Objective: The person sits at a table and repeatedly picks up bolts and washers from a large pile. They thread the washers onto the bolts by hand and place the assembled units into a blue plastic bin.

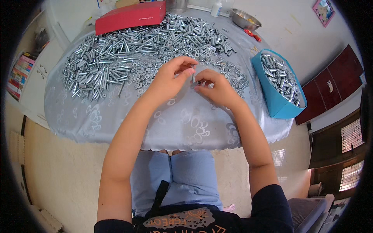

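Observation:
Over the near middle of the table, my left hand [170,77] pinches a small silver anchor bolt [193,76] between thumb and fingers, the bolt standing roughly upright. Close beside it, my right hand [216,88] has its thumb and fingers curled together at the bolt's lower end. Whether a small part sits in those right fingertips is too small to make out. Behind both hands spread many loose washers and nuts [144,73]. Farther back and to the left lies a large heap of silver bolts and sleeves [116,48].
A blue fabric bin [283,110] full of assembled bolts stands at the table's right edge. At the back, a red box [130,17] lies on the heap. A metal bowl [244,19] and a white bottle [216,8] stand nearby. The grey patterned tablecloth [178,128] shows in front.

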`<state>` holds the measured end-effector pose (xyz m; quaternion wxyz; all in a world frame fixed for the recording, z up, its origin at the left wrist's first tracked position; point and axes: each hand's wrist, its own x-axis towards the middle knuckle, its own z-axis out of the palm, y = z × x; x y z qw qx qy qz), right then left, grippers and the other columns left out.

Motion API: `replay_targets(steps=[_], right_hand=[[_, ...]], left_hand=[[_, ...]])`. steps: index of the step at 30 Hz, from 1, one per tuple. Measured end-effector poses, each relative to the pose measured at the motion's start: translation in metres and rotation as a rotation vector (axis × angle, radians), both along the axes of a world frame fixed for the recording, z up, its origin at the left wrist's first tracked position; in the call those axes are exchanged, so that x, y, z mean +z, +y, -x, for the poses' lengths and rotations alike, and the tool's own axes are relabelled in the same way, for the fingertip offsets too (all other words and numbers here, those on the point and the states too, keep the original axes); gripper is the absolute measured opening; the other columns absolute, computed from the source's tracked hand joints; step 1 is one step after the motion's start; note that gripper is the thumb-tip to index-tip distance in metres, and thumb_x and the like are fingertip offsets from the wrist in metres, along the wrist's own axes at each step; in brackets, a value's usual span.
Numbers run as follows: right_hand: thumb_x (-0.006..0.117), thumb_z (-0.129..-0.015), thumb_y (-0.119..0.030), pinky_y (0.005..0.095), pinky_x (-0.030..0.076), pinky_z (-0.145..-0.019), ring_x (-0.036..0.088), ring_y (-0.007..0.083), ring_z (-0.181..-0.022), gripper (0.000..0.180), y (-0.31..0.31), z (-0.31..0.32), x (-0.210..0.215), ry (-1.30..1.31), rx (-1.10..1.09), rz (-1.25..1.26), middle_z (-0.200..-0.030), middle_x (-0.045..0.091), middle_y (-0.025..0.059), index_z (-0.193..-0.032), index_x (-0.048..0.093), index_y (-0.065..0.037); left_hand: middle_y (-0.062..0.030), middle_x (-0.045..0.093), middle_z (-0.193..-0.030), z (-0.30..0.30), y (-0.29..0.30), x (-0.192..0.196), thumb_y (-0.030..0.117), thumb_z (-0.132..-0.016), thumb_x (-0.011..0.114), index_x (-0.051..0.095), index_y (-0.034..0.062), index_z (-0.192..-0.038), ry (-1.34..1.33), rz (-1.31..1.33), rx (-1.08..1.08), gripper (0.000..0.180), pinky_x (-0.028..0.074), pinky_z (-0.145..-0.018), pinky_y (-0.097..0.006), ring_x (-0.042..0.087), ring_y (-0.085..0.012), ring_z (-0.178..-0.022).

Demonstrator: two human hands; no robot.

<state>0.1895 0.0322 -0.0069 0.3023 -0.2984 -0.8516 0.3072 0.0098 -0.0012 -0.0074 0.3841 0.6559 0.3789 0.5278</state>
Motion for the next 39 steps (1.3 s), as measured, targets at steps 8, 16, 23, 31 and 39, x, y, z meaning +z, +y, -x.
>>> replay_targets(steps=[8,16,23,31,39], right_hand=[[0.066,-0.072,-0.009,0.0262,0.044,-0.066,0.056,0.0167,-0.075,0.023,0.004,-0.001,-0.007,-0.014,-0.004,-0.006,-0.089,0.059,0.0067,-0.094,0.063,-0.004],[0.062,-0.075,-0.008,0.0272,0.045,-0.066,0.056,0.0160,-0.069,0.025,-0.005,0.004,0.001,0.050,-0.119,0.106,-0.078,0.061,0.0088,-0.099,0.060,-0.001],[0.064,-0.074,-0.008,0.0258,0.045,-0.063,0.053,0.0143,-0.069,0.023,-0.001,-0.002,0.002,-0.041,-0.102,-0.082,-0.083,0.057,0.0081,-0.096,0.061,-0.003],[0.061,-0.076,-0.011,0.0299,0.044,-0.064,0.053,0.0203,-0.069,0.024,-0.003,-0.003,0.006,-0.100,-0.061,-0.074,-0.082,0.052,0.0100,-0.099,0.061,-0.004],[0.057,-0.081,-0.018,0.0346,0.044,-0.068,0.055,0.0282,-0.075,0.028,-0.002,-0.006,0.004,-0.118,-0.137,-0.131,-0.086,0.053,0.0134,-0.105,0.056,-0.004]], left_hand=[[-0.0069,0.059,-0.095,0.008,0.006,-0.001,0.002,-0.082,0.055,0.054,0.0002,-0.105,-0.084,0.022,0.032,0.022,0.045,-0.080,-0.025,0.057,-0.0130,-0.090],[-0.0081,0.060,-0.096,0.005,0.003,0.003,0.003,-0.082,0.055,0.055,-0.0007,-0.103,-0.204,0.063,-0.024,0.021,0.047,-0.080,-0.026,0.058,-0.0135,-0.089],[-0.0088,0.060,-0.097,0.005,0.007,-0.002,0.003,-0.083,0.054,0.054,-0.0010,-0.103,-0.200,0.061,0.001,0.021,0.047,-0.081,-0.026,0.058,-0.0142,-0.091],[-0.0089,0.060,-0.095,0.004,0.010,-0.004,0.001,-0.082,0.053,0.055,-0.0018,-0.102,-0.269,0.063,0.017,0.020,0.047,-0.078,-0.025,0.059,-0.0138,-0.087],[-0.0107,0.061,-0.095,0.004,0.012,-0.009,0.001,-0.080,0.057,0.056,-0.0027,-0.100,-0.249,0.087,0.102,0.021,0.047,-0.076,-0.024,0.060,-0.0144,-0.086]])
